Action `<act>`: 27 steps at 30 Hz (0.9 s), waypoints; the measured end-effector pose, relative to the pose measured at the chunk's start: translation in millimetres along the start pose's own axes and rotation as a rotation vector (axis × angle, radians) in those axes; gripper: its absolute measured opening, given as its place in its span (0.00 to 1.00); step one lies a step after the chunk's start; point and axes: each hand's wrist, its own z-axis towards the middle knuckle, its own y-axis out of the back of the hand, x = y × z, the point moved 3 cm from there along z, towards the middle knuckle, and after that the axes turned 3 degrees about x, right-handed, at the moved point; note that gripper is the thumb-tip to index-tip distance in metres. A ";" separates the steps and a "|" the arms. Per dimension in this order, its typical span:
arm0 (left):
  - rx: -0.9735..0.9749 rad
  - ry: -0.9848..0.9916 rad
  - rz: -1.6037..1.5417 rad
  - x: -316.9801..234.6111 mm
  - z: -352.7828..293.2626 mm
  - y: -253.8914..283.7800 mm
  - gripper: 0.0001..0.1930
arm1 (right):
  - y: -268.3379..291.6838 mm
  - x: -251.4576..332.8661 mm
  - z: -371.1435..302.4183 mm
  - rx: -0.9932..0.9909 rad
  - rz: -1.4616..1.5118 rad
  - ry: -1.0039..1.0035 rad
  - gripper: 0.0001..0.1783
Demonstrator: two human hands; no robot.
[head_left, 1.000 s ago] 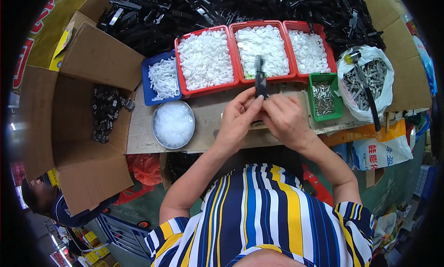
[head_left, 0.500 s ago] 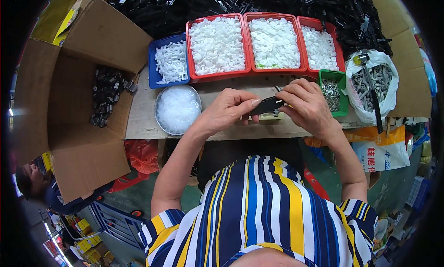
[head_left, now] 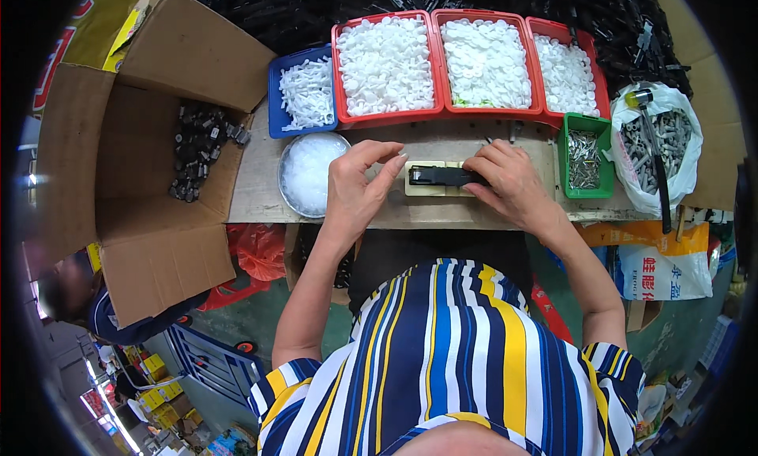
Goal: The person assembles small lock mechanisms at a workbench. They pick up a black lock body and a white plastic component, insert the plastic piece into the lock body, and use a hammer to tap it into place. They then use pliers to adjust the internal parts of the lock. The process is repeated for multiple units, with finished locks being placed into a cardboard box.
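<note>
Black plastic part lay flat on a pale block at the middle of the wooden counter; every place below is given from that part. Right hand rested on its right end, fingers curled over and pressing it; whether they gripped it I could not tell. Left hand sat just to its left, fingers spread loosely open, tips close to the part's left end, holding nothing. Beyond the part stood three red trays of white pieces, with a blue tray further left. Round metal bowl of clear bits was left of the left hand. Green tray of small metal pieces stood to the right, then a white bag with a hammer. Open cardboard box far left held dark parts.
</note>
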 end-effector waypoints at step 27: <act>0.132 -0.505 0.297 -7.8 -10.4 -63.0 0.13 | 40.7 -22.2 -11.9 -0.168 0.017 -0.104 0.15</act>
